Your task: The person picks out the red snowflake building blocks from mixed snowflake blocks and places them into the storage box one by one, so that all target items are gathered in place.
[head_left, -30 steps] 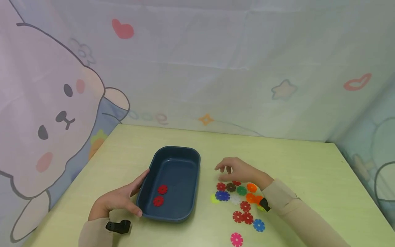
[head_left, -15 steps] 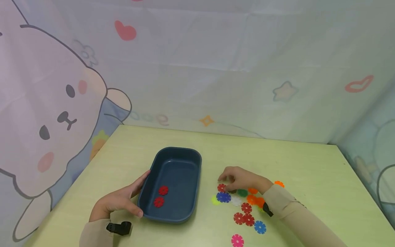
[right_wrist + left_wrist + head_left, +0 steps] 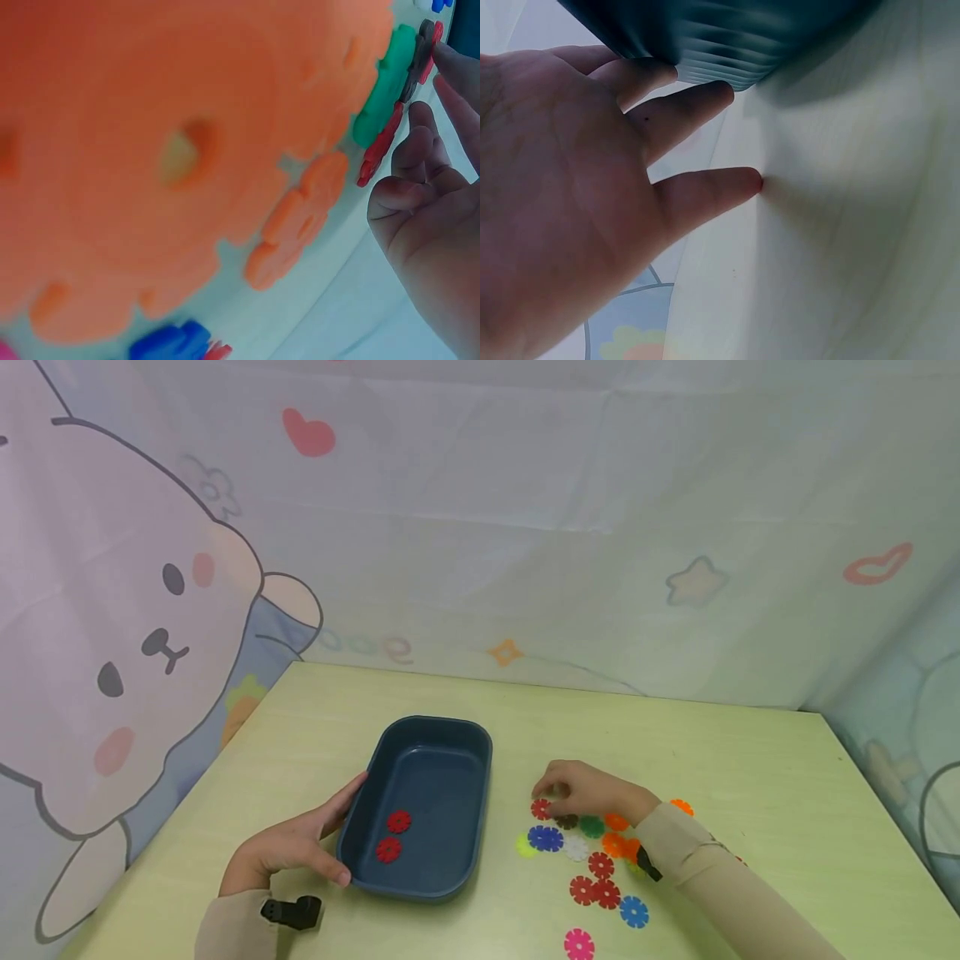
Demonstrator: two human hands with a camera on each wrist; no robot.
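Observation:
My left hand (image 3: 294, 845) lies along the left side of a dark blue plastic tray (image 3: 429, 893), thumb at its near corner. In the left wrist view, straight fingers (image 3: 686, 116) reach toward the ribbed tray wall (image 3: 720, 45). Two red notched discs (image 3: 388, 849) lie inside the tray. To its right, my right hand (image 3: 592, 792) pinches a red notched disc (image 3: 540, 809) between thumb and fingertips, at the far left of the loose pile. Brown (image 3: 567, 822) and green (image 3: 592, 827) discs sit beside the thumb. The right wrist view shows this red disc (image 3: 433, 51) edge-on at the fingertips.
Loose discs surround the hand: dark blue (image 3: 545, 838), white (image 3: 576, 847), orange (image 3: 614, 844), several red (image 3: 582, 890), a light blue (image 3: 633, 912) and a pink one (image 3: 579, 944). A printed cloth (image 3: 480, 527) hangs behind the table (image 3: 600, 727).
The right hand has come down from above the pile onto the red disc at its far left, which has shifted slightly away from the dark blue ones. The left hand stays at the tray.

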